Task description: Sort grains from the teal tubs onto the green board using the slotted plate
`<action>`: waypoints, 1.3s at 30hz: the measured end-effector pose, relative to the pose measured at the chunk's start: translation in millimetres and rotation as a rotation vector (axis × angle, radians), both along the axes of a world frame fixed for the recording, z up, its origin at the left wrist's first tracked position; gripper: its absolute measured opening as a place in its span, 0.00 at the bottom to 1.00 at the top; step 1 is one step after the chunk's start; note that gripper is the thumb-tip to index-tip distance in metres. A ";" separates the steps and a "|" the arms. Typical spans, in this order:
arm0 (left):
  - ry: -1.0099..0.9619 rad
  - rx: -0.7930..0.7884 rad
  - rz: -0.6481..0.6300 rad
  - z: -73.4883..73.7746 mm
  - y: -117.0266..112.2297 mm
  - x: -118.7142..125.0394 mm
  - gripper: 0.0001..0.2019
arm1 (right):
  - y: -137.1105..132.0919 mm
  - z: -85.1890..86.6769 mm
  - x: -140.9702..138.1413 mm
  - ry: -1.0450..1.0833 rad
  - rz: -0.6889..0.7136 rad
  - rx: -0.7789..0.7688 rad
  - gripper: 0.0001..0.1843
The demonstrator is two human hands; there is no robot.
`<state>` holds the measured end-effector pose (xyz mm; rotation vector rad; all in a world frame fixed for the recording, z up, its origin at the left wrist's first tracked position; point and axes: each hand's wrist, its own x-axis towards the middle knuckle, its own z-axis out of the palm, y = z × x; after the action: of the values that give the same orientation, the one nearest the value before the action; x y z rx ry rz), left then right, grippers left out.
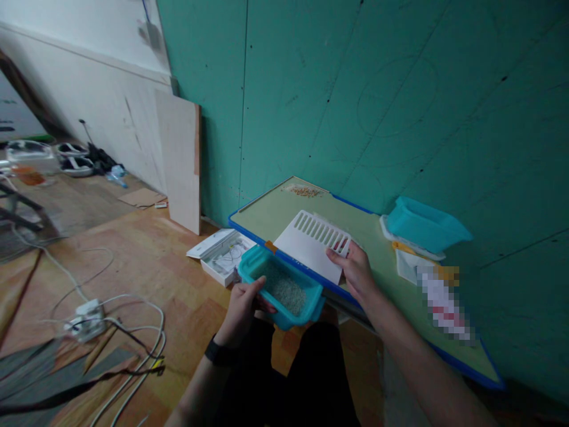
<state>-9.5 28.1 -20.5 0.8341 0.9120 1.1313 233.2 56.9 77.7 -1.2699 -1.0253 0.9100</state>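
Observation:
My left hand (pixel 245 303) grips the near left rim of a turquoise plastic tray (pixel 284 320), thumb over the edge. Grey granules (pixel 287 290) cover the tray's bottom. The tray is held just below the table's front edge. In my right hand (pixel 355 270) is a white slotted plastic panel (pixel 306 246), pinched at its right side with the thumb on top. The panel lies tilted over the table (pixel 267 216), its lower edge near the blue border and its row of slots toward the wall. Whether it touches the tabletop I cannot tell.
Small tan pellets (pixel 306 191) lie at the table's far corner. To the right stands a second turquoise tray (pixel 427 225) on white and orange pieces, beside a blurred packet (pixel 447 308). An open white box (pixel 222 258), cables (pixel 146 320) and a power strip (pixel 86 320) lie on the floor.

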 end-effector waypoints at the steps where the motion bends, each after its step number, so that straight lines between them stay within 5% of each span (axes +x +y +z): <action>1: 0.001 0.001 0.000 0.3 0.1 0.0 0.27 | -1.6 0.2 0.7 0.013 0.005 -0.010 0.26; 15: -0.005 -0.003 -0.002 -2.3 -0.7 0.4 0.27 | -16.0 11.9 10.4 0.073 -0.008 -0.040 0.26; 24: -0.046 -0.030 -0.012 -2.1 0.6 -0.1 0.26 | 36.1 3.3 59.7 -0.069 -0.250 0.167 0.24; 32: -0.015 -0.017 -0.029 -3.2 -0.1 -2.3 0.26 | 99.1 -11.1 67.5 -0.348 -0.358 0.303 0.21; 39: 0.017 -0.017 -0.038 -1.8 0.8 -2.8 0.27 | 113.2 -15.7 60.9 -0.423 -0.348 0.235 0.20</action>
<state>-12.3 28.9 -22.3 0.8452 0.9151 1.0834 294.1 170.1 62.0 -1.4119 -1.1493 0.2484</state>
